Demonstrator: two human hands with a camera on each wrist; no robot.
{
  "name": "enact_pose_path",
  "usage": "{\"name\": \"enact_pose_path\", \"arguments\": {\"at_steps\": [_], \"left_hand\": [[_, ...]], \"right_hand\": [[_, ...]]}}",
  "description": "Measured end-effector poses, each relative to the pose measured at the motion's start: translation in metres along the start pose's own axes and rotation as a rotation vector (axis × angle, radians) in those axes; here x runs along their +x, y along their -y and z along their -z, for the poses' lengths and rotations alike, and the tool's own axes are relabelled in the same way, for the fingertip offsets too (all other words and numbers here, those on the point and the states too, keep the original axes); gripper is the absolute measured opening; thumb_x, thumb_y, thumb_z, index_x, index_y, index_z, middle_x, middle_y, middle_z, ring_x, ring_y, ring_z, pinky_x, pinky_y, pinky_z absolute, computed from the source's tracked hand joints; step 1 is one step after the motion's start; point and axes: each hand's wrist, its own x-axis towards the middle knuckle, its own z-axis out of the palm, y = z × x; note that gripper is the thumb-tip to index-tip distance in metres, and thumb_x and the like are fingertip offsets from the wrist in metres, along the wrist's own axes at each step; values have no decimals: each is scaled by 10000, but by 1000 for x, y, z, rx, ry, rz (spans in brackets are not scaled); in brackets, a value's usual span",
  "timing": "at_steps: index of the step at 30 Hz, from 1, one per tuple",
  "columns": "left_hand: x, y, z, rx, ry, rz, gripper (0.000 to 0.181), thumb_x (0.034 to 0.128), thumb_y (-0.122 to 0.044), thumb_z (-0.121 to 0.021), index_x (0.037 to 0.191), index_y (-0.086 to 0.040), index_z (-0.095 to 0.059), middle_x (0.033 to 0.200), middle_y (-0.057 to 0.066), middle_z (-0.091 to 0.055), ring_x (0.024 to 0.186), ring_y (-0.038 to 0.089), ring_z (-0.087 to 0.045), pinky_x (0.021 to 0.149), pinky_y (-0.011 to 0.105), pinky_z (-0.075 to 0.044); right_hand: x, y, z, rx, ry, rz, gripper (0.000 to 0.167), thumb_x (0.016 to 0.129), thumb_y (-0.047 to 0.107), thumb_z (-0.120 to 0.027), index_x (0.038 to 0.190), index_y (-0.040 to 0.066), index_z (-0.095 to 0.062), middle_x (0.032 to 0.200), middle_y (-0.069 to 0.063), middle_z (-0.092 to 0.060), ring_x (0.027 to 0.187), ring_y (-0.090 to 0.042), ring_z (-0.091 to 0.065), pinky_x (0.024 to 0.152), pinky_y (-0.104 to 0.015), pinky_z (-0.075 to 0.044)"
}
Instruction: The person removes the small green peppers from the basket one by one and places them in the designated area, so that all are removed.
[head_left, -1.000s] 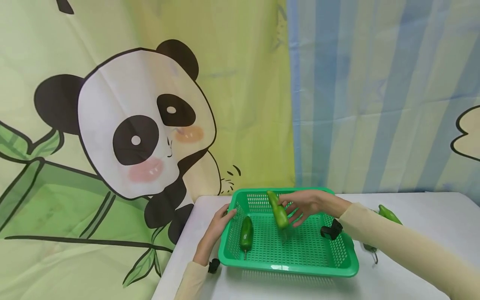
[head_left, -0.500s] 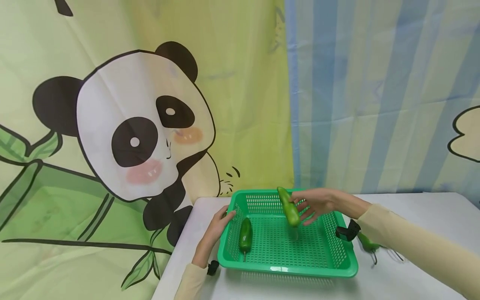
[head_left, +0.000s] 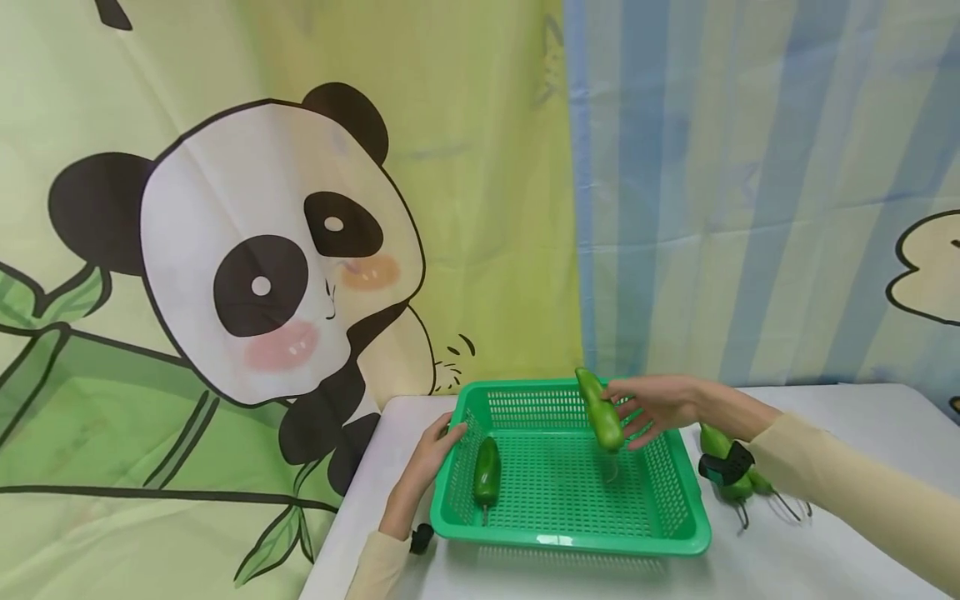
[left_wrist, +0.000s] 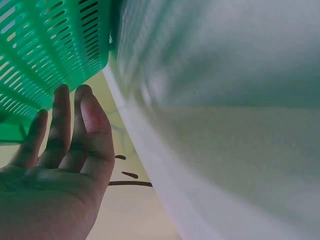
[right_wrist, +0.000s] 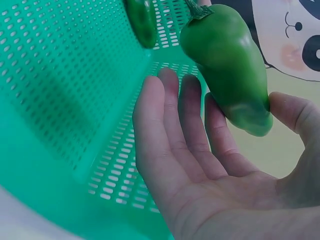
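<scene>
My right hand (head_left: pixel 660 402) pinches a green pepper (head_left: pixel 602 417) between thumb and index finger, above the right part of a green plastic basket (head_left: pixel 558 542). In the right wrist view the held pepper (right_wrist: pixel 227 65) has its stem end away from the palm, and the other fingers stand loosely extended. My left hand (head_left: pixel 427 454) holds the basket's left rim, thumb over the edge. The left wrist view shows that hand's fingers (left_wrist: pixel 61 120) against the outside of the perforated wall. Another green pepper (head_left: pixel 487 471) lies inside the basket along its left side.
Several green peppers (head_left: pixel 759 482) lie on the white table (head_left: pixel 847 433) right of the basket, partly hidden by the right wrist and its black camera (head_left: pixel 726 463). A curtain with a panda print (head_left: pixel 262 250) hangs behind the table.
My right hand has moved rightward with the pepper, from the basket's middle toward its right side. More peppers on the right table show now. The left hand stays on the rim.
</scene>
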Motion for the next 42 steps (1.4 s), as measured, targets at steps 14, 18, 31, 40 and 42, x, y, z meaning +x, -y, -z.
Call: {"name": "enact_pose_path", "arguments": {"at_steps": [14, 18, 31, 40, 42], "left_hand": [[-2, -1, 0, 17, 2, -3, 537, 1034, -425, -541, 1482, -134, -484, 1278, 201, -638, 944, 228, -700, 776, 354, -605], [-7, -10, 0, 9, -5, -9, 526, 1042, -373, -545, 1481, -92, -480, 1225, 218, -650, 905, 244, -704, 741, 354, -607], [-2, -1, 0, 10, -17, -2, 536, 1046, -370, -539, 1495, -89, -461, 1246, 220, -641, 924, 268, -707, 738, 355, -610], [-3, 0, 1, 3, 11, -9, 552, 1040, -409, -537, 1496, -107, -460, 1238, 232, -643, 927, 281, -716, 740, 347, -613], [-3, -1, 1, -3, 13, -12, 553, 1036, -414, -544, 1493, -113, -464, 1242, 224, -644, 935, 283, -715, 745, 347, -613]], "right_hand": [[-33, -12, 27, -10, -55, -9, 670, 1024, 366, -479, 1548, 46, -210, 1227, -166, -446, 933, -260, -590, 905, -480, -577], [-40, -16, 38, 3, -61, -2, 550, 1027, 333, -463, 1459, 54, -269, 1072, -98, -476, 878, -227, -589, 899, -468, -581], [-66, -31, 68, 13, -53, 15, 497, 1040, 337, -435, 1409, 36, -292, 1186, -122, -552, 1018, -259, -649, 976, -490, -552], [-85, -47, 93, 27, -45, 23, 438, 1049, 328, -425, 1371, 53, -311, 1180, -109, -563, 1004, -248, -644, 984, -506, -546], [-89, -52, 100, 22, -58, 15, 509, 1050, 325, -416, 1429, 30, -247, 1196, -118, -539, 1012, -247, -632, 985, -503, -546]]}}
